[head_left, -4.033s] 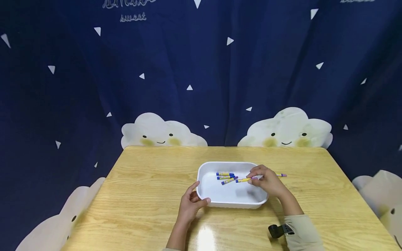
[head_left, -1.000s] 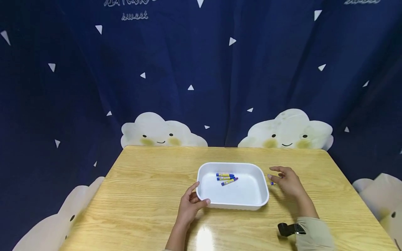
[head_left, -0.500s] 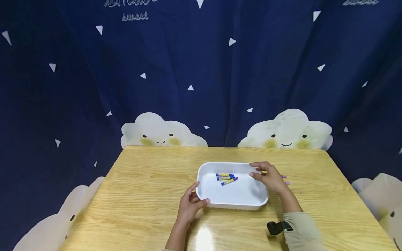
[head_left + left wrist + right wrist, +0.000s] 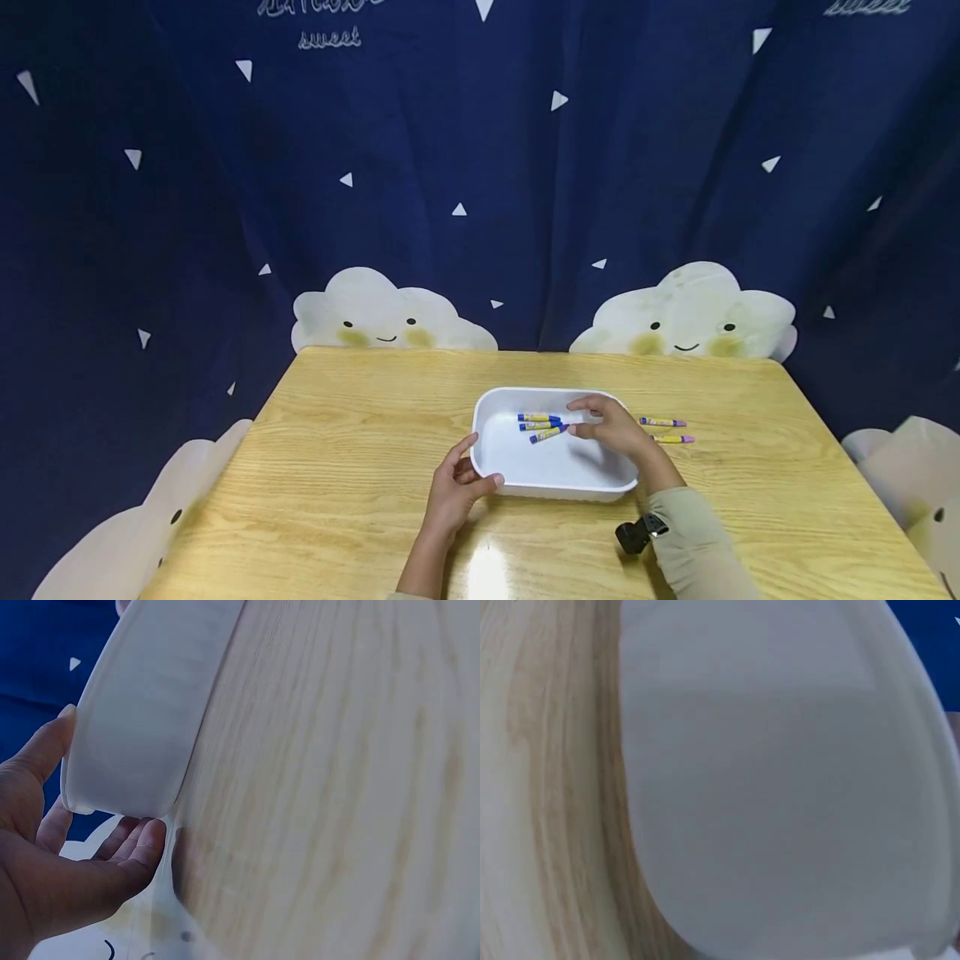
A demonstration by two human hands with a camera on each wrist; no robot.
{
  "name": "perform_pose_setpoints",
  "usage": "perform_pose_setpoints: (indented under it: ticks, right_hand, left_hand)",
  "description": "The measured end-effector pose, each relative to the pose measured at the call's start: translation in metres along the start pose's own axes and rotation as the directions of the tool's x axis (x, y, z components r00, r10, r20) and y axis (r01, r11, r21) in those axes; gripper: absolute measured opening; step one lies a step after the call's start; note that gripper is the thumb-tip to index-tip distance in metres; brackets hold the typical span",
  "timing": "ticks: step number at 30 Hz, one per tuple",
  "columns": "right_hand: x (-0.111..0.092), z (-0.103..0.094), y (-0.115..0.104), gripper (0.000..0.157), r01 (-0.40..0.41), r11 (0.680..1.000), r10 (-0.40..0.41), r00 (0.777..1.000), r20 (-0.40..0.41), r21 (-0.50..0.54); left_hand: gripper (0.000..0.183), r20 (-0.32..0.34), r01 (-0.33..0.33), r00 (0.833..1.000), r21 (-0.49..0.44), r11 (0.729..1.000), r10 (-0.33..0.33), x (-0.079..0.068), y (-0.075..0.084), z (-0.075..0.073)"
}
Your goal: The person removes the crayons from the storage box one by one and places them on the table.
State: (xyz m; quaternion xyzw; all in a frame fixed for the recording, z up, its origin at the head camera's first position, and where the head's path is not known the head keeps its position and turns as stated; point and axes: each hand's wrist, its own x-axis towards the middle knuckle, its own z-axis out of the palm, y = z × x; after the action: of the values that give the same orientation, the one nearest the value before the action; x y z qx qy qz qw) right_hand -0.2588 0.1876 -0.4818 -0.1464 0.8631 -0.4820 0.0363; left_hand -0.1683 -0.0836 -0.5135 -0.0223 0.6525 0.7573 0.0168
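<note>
A white plastic tray [image 4: 555,482] stands on the table. My left hand [image 4: 452,493] grips its near left corner, with the thumb on the rim; in the left wrist view, my left hand [image 4: 67,862] is at the tray's end wall [image 4: 142,712]. Inside the tray lie two blue-tipped crayons [image 4: 538,417] and one purple-tipped crayon [image 4: 545,436], all in yellow wrappers. My right hand [image 4: 615,429] reaches over the tray's right wall, thumb and index finger parted, the thumb at the purple tip. The right wrist view shows mainly the tray's outer wall [image 4: 780,810].
On the table right of the tray lie a purple-tipped crayon [image 4: 663,422] and a pink-tipped crayon [image 4: 675,439], the latter partly behind my right forearm. A wooden table [image 4: 360,458] carries everything. Behind it hangs a dark blue curtain [image 4: 420,167] with clouds.
My right hand held a crayon over the tray earlier, then was at the table on the right. Since then it has moved left, back into the tray. My left hand stays on the corner.
</note>
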Motion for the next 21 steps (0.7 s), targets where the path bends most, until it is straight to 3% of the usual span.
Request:
perform_pose_setpoints:
  ticks: [7,16,21]
  right_hand:
    - [0.003,0.013,0.008,0.039,-0.069,0.997,0.070,0.997,0.027,-0.036]
    - [0.008,0.019,0.010,0.039,-0.055,0.998,0.055,0.998,0.034,-0.024]
    - [0.011,0.023,0.014,0.042,0.007,0.998,-0.004,0.998,0.065,-0.057]
  left_hand:
    - [0.079,0.000,0.000,1.000,-0.001,1.000,0.000,0.000,-0.001,0.001]
    - [0.078,-0.021,0.008,1.000,0.019,1.000,-0.008,0.001,-0.001,-0.001]
    - [0.078,-0.010,0.004,1.000,0.004,1.000,-0.004,0.000,0.000,0.000]
